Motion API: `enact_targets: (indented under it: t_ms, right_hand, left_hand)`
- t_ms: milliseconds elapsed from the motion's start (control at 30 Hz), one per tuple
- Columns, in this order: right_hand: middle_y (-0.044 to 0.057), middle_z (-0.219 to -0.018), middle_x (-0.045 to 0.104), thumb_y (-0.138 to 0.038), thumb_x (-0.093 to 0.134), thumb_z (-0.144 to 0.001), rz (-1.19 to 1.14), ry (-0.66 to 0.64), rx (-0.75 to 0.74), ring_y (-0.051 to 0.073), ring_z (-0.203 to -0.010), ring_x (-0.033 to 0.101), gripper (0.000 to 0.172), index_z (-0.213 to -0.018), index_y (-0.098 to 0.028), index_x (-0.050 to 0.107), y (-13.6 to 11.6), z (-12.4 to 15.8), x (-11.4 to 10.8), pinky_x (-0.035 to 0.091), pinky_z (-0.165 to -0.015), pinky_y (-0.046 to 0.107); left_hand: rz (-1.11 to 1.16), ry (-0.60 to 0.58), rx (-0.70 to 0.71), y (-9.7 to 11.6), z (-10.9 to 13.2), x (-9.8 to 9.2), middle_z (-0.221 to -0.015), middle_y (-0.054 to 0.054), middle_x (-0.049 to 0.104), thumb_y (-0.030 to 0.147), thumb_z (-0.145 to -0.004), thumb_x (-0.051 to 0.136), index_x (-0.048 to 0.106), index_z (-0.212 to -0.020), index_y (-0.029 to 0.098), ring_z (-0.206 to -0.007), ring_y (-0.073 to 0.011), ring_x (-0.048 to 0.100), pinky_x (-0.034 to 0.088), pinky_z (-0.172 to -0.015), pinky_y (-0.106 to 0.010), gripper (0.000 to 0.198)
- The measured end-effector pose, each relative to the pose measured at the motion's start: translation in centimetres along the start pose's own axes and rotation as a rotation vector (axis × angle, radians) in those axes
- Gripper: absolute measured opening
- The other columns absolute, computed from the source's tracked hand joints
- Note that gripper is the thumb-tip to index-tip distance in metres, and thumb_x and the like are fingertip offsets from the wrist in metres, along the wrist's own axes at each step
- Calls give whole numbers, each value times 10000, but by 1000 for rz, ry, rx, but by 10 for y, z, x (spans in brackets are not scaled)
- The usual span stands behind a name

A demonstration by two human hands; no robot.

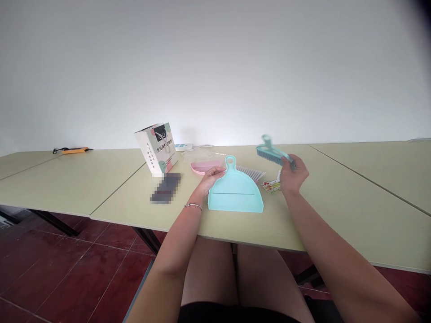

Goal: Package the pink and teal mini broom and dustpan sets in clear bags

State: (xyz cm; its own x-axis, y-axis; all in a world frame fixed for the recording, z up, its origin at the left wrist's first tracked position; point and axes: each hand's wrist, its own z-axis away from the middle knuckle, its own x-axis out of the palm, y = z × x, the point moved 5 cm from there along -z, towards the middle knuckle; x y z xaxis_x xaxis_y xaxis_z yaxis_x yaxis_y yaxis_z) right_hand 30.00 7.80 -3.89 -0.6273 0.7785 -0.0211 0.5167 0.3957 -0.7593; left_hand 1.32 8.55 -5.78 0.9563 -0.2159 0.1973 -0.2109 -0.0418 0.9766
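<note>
A turquoise dustpan (235, 185) is tilted up in front of me, its ringed handle pointing toward the wall. My left hand (212, 177) is closed on its upper left edge. To the right, my right hand (293, 172) grips one end of a turquoise hand brush (272, 152), which it holds above the table with the bristles down. The far end of the brush is a little blurred. Behind the dustpan a pink dustpan (205, 167) and a pale-bristled brush (252, 173) lie partly hidden. A printed card (271, 185) lies between the turquoise dustpan and my right wrist.
A white printed paper bag (158, 150) stands at the back left, with a pixelated dark flat object (166, 188) in front. Clear plastic wrapping (198, 154) lies behind the pink dustpan. An orange item with a black strap (74, 150) rests far left on the pale table (357, 202).
</note>
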Motion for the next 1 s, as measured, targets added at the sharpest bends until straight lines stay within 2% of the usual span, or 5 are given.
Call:
enact_targets:
  t_ms: [100, 233, 433, 800, 1000]
  right_hand:
    - [22, -790, 598, -432, 496, -810, -256, 67, 205, 179, -742, 584, 219, -894, -233, 534, 7, -5, -3, 478, -690, 346]
    - [-8, -703, 584, -418, 704, -644, -677, -434, 554, 142, -646, 565, 255, -732, -234, 552, -3, 7, 21, 481, -595, 285]
    - [-6, -683, 592, -470, 784, -562, -476, -1002, 581, 116, -622, 545, 345, -712, -198, 635, -37, 43, 34, 451, -561, 236]
    - [-26, -606, 565, -619, 736, -527, -208, -1015, 414, 106, -537, 494, 490, -730, -207, 567, -48, 48, 33, 436, -567, 266]
    - [-40, -598, 450, -667, 676, -571, -131, -1063, 246, 94, -542, 383, 493, -693, -206, 552, -53, 48, 31, 341, -523, 252]
  left_hand:
    - [20, 31, 3, -1, 0, -2, -875, -12, 656, 304, -601, 776, 673, -852, 184, -740, -113, 581, 440, -735, -272, 296]
    - [25, 53, -6, 1, 2, -2, -900, -29, 666, 309, -598, 781, 664, -856, 177, -744, -120, 590, 440, -730, -275, 312]
    - [-1, 33, -9, 4, 4, 0, -774, -11, 656, 299, -604, 752, 633, -850, 172, -685, -120, 584, 427, -709, -267, 301]
    - [79, 44, -58, -2, -3, 1, -710, 1, 607, 173, -590, 537, 617, -789, 159, -667, -128, 544, 400, -664, -253, 215]
    - [193, 0, -133, -3, 0, 4, -711, -6, 615, 319, -671, 546, 622, -840, 177, -648, -142, 553, 410, -664, -269, 234]
